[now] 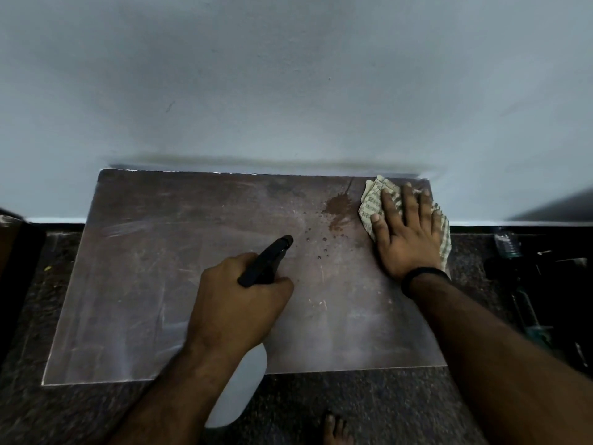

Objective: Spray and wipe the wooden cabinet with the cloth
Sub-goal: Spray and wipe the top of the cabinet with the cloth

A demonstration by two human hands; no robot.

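Fingers spread flat, the right hand (406,232) is pressing a checked cloth (373,203) onto the far right corner of the wooden cabinet top (160,284). The left hand (234,303) is curling its fingers round the black trigger head of a white spray bottle (240,390), nozzle aiming at a wet patch (337,207) and droplets just beside the cloth. Spraying seems done here; next, I judge, the cloth should be sweeping leftward through that wet patch.

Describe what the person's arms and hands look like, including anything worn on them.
Both forearms are bare, with no sleeves in view. The right hand has a plain black band around its wrist. The left hand wears nothing: no ring, glove or watch shows on its fingers or wrist.
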